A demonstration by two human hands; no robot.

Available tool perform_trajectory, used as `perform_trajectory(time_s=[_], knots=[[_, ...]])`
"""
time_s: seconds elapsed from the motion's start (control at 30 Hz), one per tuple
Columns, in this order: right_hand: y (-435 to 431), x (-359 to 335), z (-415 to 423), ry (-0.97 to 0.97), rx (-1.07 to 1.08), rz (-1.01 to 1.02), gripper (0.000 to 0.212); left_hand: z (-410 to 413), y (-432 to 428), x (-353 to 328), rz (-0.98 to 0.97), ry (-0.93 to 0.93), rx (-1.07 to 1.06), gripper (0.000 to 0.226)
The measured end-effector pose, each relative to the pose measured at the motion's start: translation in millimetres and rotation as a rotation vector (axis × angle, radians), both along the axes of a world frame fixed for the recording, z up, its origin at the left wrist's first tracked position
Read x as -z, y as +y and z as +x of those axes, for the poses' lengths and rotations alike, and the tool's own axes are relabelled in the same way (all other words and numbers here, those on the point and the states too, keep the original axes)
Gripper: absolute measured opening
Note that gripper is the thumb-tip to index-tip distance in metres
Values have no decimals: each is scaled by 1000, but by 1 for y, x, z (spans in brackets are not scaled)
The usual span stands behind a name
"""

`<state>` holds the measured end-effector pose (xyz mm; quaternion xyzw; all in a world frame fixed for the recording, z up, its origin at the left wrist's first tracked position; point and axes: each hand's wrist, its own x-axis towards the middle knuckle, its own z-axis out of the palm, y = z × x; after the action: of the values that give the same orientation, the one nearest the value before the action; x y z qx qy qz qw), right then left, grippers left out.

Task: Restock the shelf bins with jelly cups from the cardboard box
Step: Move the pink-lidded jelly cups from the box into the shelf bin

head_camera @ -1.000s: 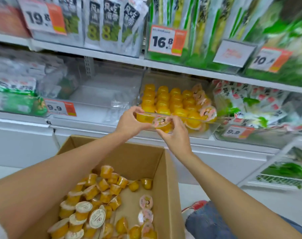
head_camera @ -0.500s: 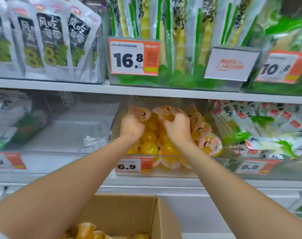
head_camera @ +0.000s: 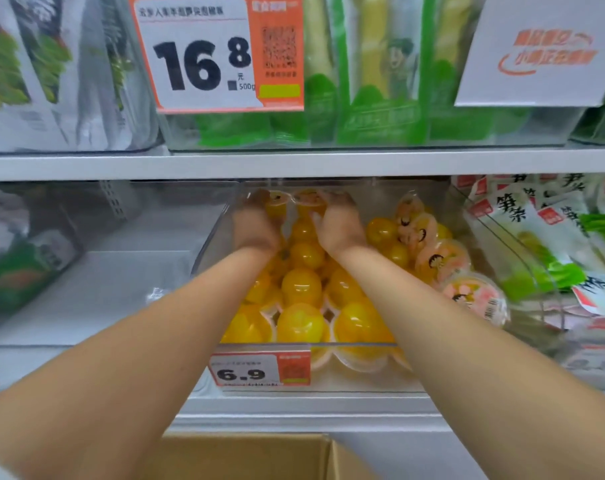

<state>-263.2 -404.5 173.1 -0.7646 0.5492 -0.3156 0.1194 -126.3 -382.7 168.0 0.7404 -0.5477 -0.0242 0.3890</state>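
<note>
A: Hands?
B: Left hand and right hand both deep in the clear bin, at 12 o'clock. Fingers curled round jelly cups at the back; exact pinch, cannot tell — blurred.
A: Box?
B: Cardboard box at 6 o'clock, below the 6.9 tag.

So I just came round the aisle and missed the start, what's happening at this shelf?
A person is restocking jelly cups. Both bare hands, left hand and right hand, reach deep into the clear bin above the 6.9 price tag, setting jelly cups at the back. The bin already holds rows of yellow cups. The cardboard box sits below.
</note>
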Motion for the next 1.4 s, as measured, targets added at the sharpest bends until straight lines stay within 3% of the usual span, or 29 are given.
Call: perform_trajectory(time_s=[0.07,0.17,0.33,0.77,0.97,1.13,1.2,1.3,1.4], knots=[[1,-2,0,1,-9,14,51,-1,4,-1,74,-122,23,54],[7,-2,0,-43,-3,-5,51,-8,18,-5,98,-101,7,65],[16,-3,1,-64,-18,18,53,-14,39,-2,23,-118,-53,55],[25,-10,0,49,-46,26,61,-12,52,-2,206,-86,9,65],[64,-12,-9,174,-37,-54,48,-13,85,-1,92,-124,105,48],[128,-16,-23,181,-52,-277,15,-26,148,-18,-64,-138,135,10],[159,-15,-28,136,-75,-281,6,-29,180,-20,-92,-148,152,11],[208,-1,-33,88,-127,-284,4,-31,228,-13,-43,-113,169,16],[248,30,-34,120,-179,-166,4,-28,266,24,190,-33,199,10]])
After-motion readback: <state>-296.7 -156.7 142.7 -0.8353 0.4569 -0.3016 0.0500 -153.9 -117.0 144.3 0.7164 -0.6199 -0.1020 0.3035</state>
